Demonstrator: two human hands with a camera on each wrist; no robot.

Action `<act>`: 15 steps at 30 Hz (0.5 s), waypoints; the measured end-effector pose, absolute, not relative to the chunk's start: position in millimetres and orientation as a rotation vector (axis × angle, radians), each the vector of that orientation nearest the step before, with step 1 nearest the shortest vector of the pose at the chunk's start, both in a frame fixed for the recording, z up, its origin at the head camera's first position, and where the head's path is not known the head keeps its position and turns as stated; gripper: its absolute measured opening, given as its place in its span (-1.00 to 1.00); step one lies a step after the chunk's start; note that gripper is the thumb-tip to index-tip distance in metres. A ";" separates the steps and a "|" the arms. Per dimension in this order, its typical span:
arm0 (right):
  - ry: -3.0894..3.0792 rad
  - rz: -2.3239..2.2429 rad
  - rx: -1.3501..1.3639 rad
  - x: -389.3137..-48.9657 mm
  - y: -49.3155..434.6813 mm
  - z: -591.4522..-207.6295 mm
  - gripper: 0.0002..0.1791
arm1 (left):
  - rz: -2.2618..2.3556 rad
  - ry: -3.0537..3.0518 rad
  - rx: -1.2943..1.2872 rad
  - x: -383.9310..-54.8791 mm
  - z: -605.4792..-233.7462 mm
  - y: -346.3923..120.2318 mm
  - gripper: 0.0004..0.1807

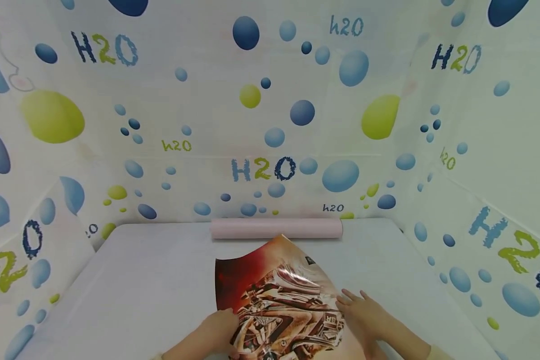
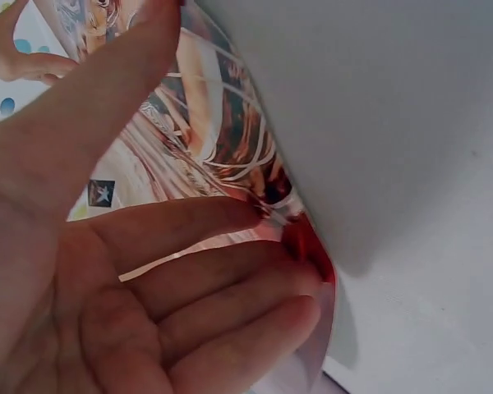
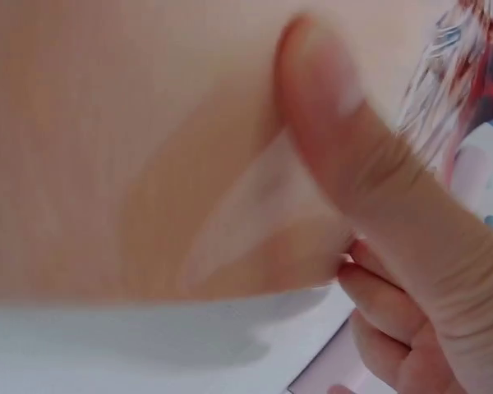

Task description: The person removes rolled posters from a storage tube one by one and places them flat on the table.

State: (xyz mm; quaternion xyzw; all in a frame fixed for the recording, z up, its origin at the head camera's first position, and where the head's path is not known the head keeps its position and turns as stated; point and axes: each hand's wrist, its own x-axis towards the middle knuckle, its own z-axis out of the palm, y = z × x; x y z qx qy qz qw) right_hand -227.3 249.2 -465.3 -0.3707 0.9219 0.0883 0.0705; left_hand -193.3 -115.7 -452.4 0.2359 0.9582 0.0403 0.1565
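A glossy poster [image 1: 292,295] printed with a chrome motorcycle-like machine on a red and cream ground stands lifted and curved near the table's front edge. Its left edge is held by my left hand [image 1: 217,331]; in the left wrist view the fingers [image 2: 222,287] bend slightly against the poster's red part, thumb apart from them. My right hand [image 1: 364,316] grips the right edge. In the right wrist view its thumb [image 3: 320,90] lies on the plain cream side, with the other fingers behind the sheet. The poster's lower end runs out of the head view.
A pale pink roll [image 1: 276,228] lies crosswise at the back of the white table [image 1: 153,280]. Behind and at both sides hang white sheets [image 1: 216,110] printed with blue and green drops and "H2O" lettering.
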 end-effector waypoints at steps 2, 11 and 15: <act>2.759 0.362 -1.134 -229.0 247.3 -463.5 0.15 | 0.142 2.772 0.705 -189.4 -451.1 -116.1 -0.59; 2.986 0.539 -0.934 -207.8 233.0 -463.6 -0.39 | 0.381 2.782 0.717 -173.0 -453.0 -110.2 -0.62; 2.984 0.474 -0.923 -204.1 227.8 -467.1 -0.78 | 0.426 2.812 0.714 -170.9 -457.6 -109.2 -0.64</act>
